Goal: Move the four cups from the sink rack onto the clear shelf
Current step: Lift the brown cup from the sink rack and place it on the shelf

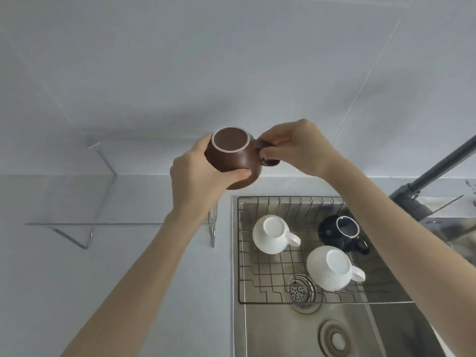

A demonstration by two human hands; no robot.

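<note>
Below, three cups [275,234] sit upturned on the rack [273,276]; both hands' [195,173] grip holds the brown cup [233,161].

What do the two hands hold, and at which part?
Both hold the brown cup, upside down: the left hand grips its body, the right hand pinches its handle.

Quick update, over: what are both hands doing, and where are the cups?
Left hand and right hand hold the upside-down brown ceramic cup. Two white cups and one black cup sit in the wire sink rack. Clear shelf unobstructed.
</note>
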